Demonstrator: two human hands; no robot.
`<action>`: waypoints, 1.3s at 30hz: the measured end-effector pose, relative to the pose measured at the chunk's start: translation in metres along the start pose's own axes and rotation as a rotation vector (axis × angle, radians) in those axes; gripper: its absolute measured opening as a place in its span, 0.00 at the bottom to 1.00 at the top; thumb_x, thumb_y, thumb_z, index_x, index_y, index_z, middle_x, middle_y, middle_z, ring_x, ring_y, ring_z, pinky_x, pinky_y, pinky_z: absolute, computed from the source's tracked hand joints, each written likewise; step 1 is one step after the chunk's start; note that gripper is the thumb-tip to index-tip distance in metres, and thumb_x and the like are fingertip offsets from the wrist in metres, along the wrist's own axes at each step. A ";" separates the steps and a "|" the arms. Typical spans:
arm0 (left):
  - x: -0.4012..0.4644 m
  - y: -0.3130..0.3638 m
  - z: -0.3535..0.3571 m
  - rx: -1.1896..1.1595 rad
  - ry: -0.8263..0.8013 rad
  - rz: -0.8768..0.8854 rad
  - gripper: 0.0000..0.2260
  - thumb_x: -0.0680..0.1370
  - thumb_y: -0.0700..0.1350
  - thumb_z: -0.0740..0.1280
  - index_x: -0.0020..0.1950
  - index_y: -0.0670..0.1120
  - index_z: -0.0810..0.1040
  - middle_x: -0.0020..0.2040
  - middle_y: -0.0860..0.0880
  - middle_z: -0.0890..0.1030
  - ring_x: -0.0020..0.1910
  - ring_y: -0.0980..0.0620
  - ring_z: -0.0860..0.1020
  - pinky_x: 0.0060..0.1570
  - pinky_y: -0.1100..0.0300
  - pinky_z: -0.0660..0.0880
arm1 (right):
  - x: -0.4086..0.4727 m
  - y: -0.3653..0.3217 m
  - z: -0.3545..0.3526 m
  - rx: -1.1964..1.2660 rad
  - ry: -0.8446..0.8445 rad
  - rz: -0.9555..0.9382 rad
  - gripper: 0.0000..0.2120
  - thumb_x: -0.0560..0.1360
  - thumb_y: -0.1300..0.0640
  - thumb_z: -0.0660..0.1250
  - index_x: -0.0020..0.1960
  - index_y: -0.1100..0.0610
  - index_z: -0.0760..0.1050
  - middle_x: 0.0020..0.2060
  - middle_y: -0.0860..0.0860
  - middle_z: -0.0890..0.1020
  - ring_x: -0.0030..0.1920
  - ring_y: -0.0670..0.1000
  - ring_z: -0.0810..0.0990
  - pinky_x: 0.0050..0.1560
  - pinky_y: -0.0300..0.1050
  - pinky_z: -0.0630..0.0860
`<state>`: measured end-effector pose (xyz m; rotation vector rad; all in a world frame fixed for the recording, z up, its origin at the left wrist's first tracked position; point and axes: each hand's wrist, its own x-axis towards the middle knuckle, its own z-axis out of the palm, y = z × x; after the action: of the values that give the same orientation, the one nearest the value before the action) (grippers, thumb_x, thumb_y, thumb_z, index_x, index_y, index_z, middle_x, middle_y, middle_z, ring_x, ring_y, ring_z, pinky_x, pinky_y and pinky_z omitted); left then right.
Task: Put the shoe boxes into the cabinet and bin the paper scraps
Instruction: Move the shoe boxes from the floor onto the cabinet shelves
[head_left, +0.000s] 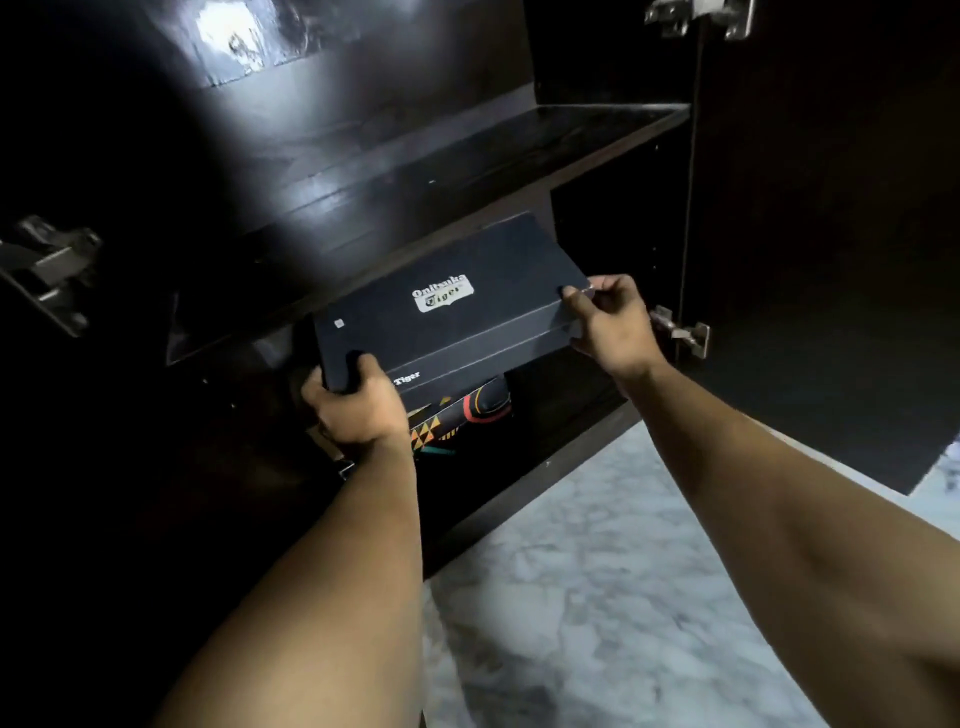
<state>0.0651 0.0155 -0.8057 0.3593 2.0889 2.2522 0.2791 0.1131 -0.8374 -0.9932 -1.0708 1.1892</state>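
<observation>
A dark navy shoe box (447, 322) with a white logo label on its lid is held at the mouth of the dark wooden cabinet (415, 171), just under a shelf, its far end inside the lower compartment. My left hand (358, 405) grips the box's near left corner. My right hand (610, 325) holds its right end, thumb on the lid. Beneath the box lies a patterned item (462, 415) with orange triangles and red bands; what it is cannot be told. No paper scraps are visible.
The cabinet's right door (831, 234) stands open, with metal hinges (683, 330) near my right hand. Another hinge (49, 270) shows on the left. A bare shelf (519, 135) runs above the box. Grey-white marble floor (597, 597) lies below.
</observation>
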 end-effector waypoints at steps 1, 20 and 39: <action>0.011 -0.004 0.000 -0.016 0.028 0.005 0.21 0.73 0.43 0.73 0.65 0.38 0.77 0.58 0.40 0.83 0.57 0.40 0.80 0.51 0.64 0.71 | 0.005 0.006 0.013 -0.016 -0.013 -0.012 0.13 0.79 0.59 0.72 0.47 0.49 0.68 0.47 0.46 0.79 0.51 0.46 0.79 0.64 0.64 0.78; 0.023 -0.058 0.028 0.400 -0.409 -0.175 0.24 0.74 0.49 0.69 0.66 0.37 0.76 0.64 0.38 0.80 0.63 0.39 0.79 0.60 0.55 0.75 | 0.013 0.053 0.092 -0.529 -0.413 0.165 0.45 0.80 0.49 0.67 0.83 0.48 0.37 0.82 0.58 0.58 0.79 0.60 0.62 0.80 0.50 0.57; -0.444 -0.081 -0.028 0.669 -1.836 0.355 0.16 0.75 0.52 0.68 0.62 0.53 0.78 0.62 0.49 0.83 0.58 0.43 0.81 0.58 0.49 0.78 | -0.312 -0.028 -0.446 -1.104 0.520 0.534 0.23 0.80 0.42 0.64 0.69 0.54 0.76 0.64 0.57 0.82 0.62 0.58 0.81 0.64 0.51 0.76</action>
<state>0.4809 -0.0907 -0.9481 1.8645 1.3641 0.3059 0.7029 -0.2141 -0.9386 -2.4056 -1.0334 0.5751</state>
